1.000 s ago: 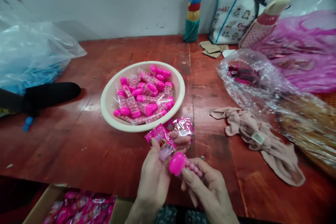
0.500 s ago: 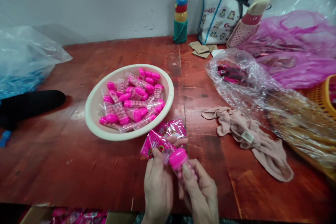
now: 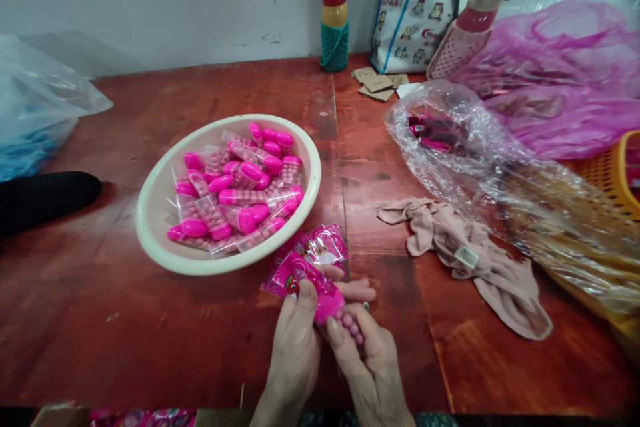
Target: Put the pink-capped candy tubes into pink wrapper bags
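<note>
At lower centre of the frame, the left hand (image 3: 295, 347) has its fingers closed on a pink sachet (image 3: 300, 278), and the right hand (image 3: 373, 367) has its fingers clasped round a candy tube (image 3: 350, 329) whose top end meets the sachet, just below the cream bowl (image 3: 150, 240) on the desk (image 3: 125, 333).

You are pressing your left hand (image 3: 296, 341) and right hand (image 3: 374, 368) together, both pinching closed, thumbs lying over the grip, wrists trailing below.
</note>
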The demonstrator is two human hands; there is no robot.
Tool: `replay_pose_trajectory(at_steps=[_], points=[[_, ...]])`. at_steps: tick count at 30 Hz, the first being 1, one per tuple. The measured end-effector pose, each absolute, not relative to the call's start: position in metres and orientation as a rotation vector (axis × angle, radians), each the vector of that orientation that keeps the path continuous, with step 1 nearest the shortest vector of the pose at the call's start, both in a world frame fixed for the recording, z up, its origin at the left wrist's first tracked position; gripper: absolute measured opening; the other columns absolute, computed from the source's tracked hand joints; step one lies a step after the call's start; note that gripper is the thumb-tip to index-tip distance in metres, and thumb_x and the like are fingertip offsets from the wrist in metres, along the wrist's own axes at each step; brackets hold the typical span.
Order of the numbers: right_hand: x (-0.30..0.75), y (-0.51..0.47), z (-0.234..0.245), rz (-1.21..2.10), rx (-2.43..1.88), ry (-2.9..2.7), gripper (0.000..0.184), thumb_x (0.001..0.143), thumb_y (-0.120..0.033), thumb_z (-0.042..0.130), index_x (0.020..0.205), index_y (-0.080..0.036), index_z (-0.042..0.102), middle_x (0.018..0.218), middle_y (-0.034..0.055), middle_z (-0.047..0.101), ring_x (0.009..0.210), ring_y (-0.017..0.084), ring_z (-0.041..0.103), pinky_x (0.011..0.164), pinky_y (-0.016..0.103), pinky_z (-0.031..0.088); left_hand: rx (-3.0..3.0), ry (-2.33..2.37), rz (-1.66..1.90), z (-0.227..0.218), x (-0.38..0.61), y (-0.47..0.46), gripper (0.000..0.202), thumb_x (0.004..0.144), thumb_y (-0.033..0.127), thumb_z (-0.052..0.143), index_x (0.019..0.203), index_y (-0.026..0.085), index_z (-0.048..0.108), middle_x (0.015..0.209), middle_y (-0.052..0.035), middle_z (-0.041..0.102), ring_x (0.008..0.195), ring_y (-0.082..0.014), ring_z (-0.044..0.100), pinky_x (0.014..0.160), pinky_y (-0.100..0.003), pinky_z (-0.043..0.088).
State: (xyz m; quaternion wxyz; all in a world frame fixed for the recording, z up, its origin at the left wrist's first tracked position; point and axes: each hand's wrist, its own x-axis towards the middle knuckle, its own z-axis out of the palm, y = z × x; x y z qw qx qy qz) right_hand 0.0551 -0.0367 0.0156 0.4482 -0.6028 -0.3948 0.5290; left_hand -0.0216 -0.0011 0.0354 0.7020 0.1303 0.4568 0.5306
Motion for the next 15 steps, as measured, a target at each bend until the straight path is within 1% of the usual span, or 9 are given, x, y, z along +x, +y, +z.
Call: replay_pose_trajectory(at_steps=[2,4,8,11,13,15], points=[[0.058,-0.037,0.013,1.291,-1.508,-1.004,0.033,0.080,-0.048,0.054,0.082,-0.017,0.063,0.055,-0.0024,0.048,0.047,0.010,0.039,0.043,0.021,0.031,0.270,0.986,1.154,0.031,-0.023,-0.002,0.040,0.081,0.047,0.052,0.100,0.013,0.061,0.078,-0.0126,0.073,0.084,-0.0287,0.067,0.081,-0.044,0.048],[0.059,-0.036,0.011,1.314,-1.496,-1.033,0.033,0.082,-0.047,0.051,0.084,-0.016,0.062,0.056,-0.0024,0.049,0.047,0.010,0.039,0.043,0.020,0.032,0.260,0.968,1.141,0.027,-0.023,-0.003,0.041,0.079,0.049,0.054,0.098,0.014,0.062,0.082,-0.0130,0.073,0.086,-0.0295,0.066,0.084,-0.045,0.047],[0.060,-0.034,0.012,1.348,-1.463,-1.055,0.030,0.085,-0.044,0.048,0.077,-0.017,0.058,0.054,-0.0042,0.044,0.046,0.009,0.038,0.043,0.019,0.032,0.280,0.917,1.106,0.026,-0.020,-0.005,0.043,0.080,0.050,0.052,0.094,0.012,0.066,0.092,-0.0155,0.071,0.093,-0.0310,0.064,0.089,-0.046,0.044],[0.059,-0.038,0.012,1.275,-1.488,-1.033,0.028,0.085,-0.042,0.047,0.078,-0.018,0.059,0.056,-0.0036,0.046,0.047,0.010,0.042,0.044,0.019,0.034,0.321,0.965,1.061,0.029,-0.017,-0.008,0.035,0.081,0.042,0.054,0.089,0.012,0.070,0.097,-0.0159,0.070,0.101,-0.0311,0.060,0.093,-0.044,0.041],[0.058,-0.043,0.011,1.193,-1.530,-1.049,0.026,0.084,-0.041,0.049,0.080,-0.018,0.061,0.055,-0.0028,0.049,0.047,0.011,0.045,0.045,0.020,0.037,0.396,1.045,1.052,0.031,-0.016,-0.011,0.027,0.081,0.034,0.056,0.081,0.013,0.072,0.098,-0.0149,0.071,0.107,-0.0305,0.056,0.098,-0.042,0.036],[0.058,-0.047,0.010,1.140,-1.567,-1.072,0.026,0.083,-0.041,0.051,0.084,-0.018,0.063,0.054,-0.0024,0.050,0.046,0.012,0.047,0.045,0.020,0.038,0.474,1.091,1.054,0.033,-0.015,-0.013,0.024,0.080,0.030,0.057,0.076,0.013,0.073,0.097,-0.0140,0.071,0.111,-0.0297,0.054,0.102,-0.040,0.031]])
